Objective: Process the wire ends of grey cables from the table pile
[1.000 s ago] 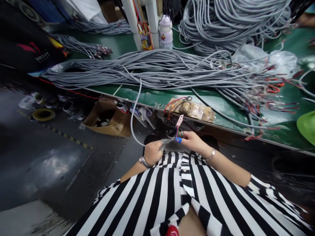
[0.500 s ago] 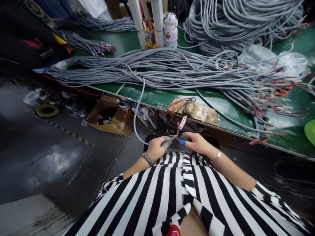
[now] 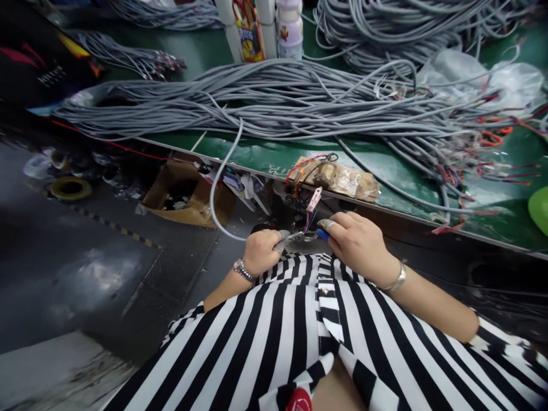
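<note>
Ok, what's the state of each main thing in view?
Left hand, closed on the cable
Right hand, fingers bent, grip unclear
Cable, curved
Connector, tilted, wires at its lower end
Long bundle, lying stretched out
Bottle, upright
Box, open

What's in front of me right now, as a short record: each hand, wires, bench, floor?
Left hand: holds a grey cable
Right hand: beside the wires; contact unclear
Coloured wires: between the hands, rising to a pale connector
Green bench: cable bundle, cardboard piece at near edge
Floor: open cardboard box, yellow roll
</note>
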Demonstrator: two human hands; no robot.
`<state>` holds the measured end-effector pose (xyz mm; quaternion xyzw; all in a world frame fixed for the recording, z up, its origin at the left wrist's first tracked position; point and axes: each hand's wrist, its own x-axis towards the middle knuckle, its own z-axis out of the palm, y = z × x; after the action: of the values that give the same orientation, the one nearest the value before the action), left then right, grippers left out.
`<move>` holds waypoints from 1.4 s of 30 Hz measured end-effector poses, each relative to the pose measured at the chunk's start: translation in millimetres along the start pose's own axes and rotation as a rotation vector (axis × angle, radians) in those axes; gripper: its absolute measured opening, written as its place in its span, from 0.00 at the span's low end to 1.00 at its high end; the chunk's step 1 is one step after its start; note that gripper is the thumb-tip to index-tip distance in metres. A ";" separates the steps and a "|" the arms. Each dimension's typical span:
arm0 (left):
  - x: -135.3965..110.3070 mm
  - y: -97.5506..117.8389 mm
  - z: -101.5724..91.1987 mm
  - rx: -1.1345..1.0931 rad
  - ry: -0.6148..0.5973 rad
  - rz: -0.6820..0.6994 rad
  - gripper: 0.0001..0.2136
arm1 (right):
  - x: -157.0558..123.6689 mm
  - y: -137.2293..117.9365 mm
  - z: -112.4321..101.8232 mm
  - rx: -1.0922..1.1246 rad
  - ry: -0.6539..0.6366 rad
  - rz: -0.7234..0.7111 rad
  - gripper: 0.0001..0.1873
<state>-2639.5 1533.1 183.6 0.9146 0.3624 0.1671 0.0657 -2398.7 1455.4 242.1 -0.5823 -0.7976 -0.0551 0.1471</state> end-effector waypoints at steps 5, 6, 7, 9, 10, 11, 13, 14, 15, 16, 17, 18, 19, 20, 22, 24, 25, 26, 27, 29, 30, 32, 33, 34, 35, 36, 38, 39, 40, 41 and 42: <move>-5.4 1.4 -2.6 0.030 0.002 -0.010 0.06 | 9.4 -7.8 1.8 -0.045 -0.049 -0.047 0.12; -6.2 1.7 -3.0 0.031 -0.002 -0.015 0.06 | 9.5 -8.2 2.1 -0.047 -0.043 -0.051 0.11; -6.9 2.1 -3.4 0.030 -0.004 -0.019 0.06 | 9.5 -8.3 2.5 -0.051 -0.039 -0.053 0.11; -8.1 2.7 -4.1 0.025 -0.012 -0.025 0.06 | 9.3 -8.3 3.7 -0.062 -0.039 -0.048 0.09; -8.5 2.9 -4.3 0.024 -0.016 -0.029 0.06 | 9.3 -8.2 4.3 -0.068 -0.043 -0.043 0.09; -8.8 2.9 -4.4 0.022 -0.022 -0.035 0.06 | 9.4 -8.2 5.1 -0.071 -0.050 -0.041 0.09; -9.0 2.7 -4.4 0.018 -0.034 -0.048 0.07 | 9.6 -8.2 6.4 -0.071 -0.058 -0.043 0.09; -8.9 2.5 -4.4 0.016 -0.039 -0.053 0.07 | 9.6 -8.1 7.0 -0.067 -0.057 -0.045 0.09; -8.7 2.4 -4.3 0.014 -0.041 -0.057 0.07 | 9.5 -8.0 7.4 -0.064 -0.054 -0.047 0.09; -8.4 2.2 -4.4 0.013 -0.041 -0.058 0.07 | 9.3 -7.8 7.6 -0.062 -0.048 -0.046 0.09; -8.1 2.2 -4.6 0.013 -0.038 -0.059 0.07 | 9.1 -7.7 7.5 -0.060 -0.042 -0.044 0.09; -7.7 2.3 -4.8 0.012 -0.036 -0.058 0.07 | 9.1 -7.7 7.3 -0.060 -0.039 -0.040 0.09; -7.3 2.5 -5.1 0.010 -0.036 -0.056 0.07 | 9.2 -7.9 7.0 -0.059 -0.039 -0.038 0.09; -6.9 2.8 -5.4 0.008 -0.039 -0.052 0.06 | 9.5 -8.4 6.6 -0.058 -0.044 -0.036 0.09; -6.2 3.6 -6.1 0.007 -0.046 -0.044 0.07 | 10.8 -9.8 6.5 -0.056 -0.064 -0.038 0.09; -5.5 4.6 -6.6 0.014 -0.051 -0.032 0.07 | 12.6 -11.5 8.4 -0.049 -0.081 -0.041 0.09; -5.3 5.0 -6.8 0.018 -0.049 -0.027 0.07 | 13.4 -12.2 10.5 -0.041 -0.085 -0.042 0.08; -5.1 5.5 -7.0 0.022 -0.046 -0.023 0.07 | 14.2 -12.7 13.2 -0.028 -0.085 -0.041 0.08; -5.0 6.1 -7.0 0.024 -0.042 -0.018 0.07 | 14.8 -12.9 16.6 -0.009 -0.081 -0.037 0.08; -4.9 7.4 -6.7 0.015 -0.036 -0.012 0.08 | 15.7 -12.8 23.8 0.055 -0.065 -0.008 0.08; -4.9 8.2 -6.1 0.005 -0.039 -0.012 0.09 | 16.0 -12.5 27.0 0.104 -0.051 0.023 0.09; -4.8 10.1 -4.0 -0.015 -0.067 -0.013 0.09 | 16.5 -11.4 31.0 0.245 -0.014 0.108 0.12; -4.7 10.8 -2.4 -0.020 -0.093 -0.012 0.09 | 16.5 -10.7 31.3 0.342 0.003 0.154 0.13; -4.5 11.3 -0.7 -0.022 -0.125 -0.012 0.08 | 16.3 -9.8 30.5 0.454 0.021 0.197 0.14; -4.3 11.4 1.1 -0.025 -0.153 -0.018 0.08 | 15.8 -8.5 28.7 0.577 0.045 0.236 0.15; -3.9 11.0 2.9 -0.034 -0.173 -0.035 0.07 | 15.0 -6.9 26.4 0.698 0.079 0.270 0.17; -3.2 8.5 5.7 -0.104 -0.174 -0.124 0.06 | 12.4 -2.6 21.5 0.888 0.177 0.316 0.19; -2.9 6.8 6.7 -0.174 -0.156 -0.181 0.05 | 10.9 -0.2 19.8 0.938 0.220 0.324 0.21; -2.8 4.9 7.5 -0.264 -0.132 -0.231 0.04 | 9.4 2.1 18.9 0.955 0.241 0.321 0.22; -2.7 3.3 8.1 -0.357 -0.106 -0.267 0.05 | 8.3 4.1 19.0 0.940 0.232 0.316 0.22; -2.8 2.1 8.5 -0.442 -0.086 -0.288 0.06 | 7.6 5.5 20.1 0.901 0.196 0.311 0.23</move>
<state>-2637.1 1529.6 175.4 0.8233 0.4404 0.1921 0.3021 -2399.0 1469.3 224.8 -0.5651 -0.6282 0.2637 0.4654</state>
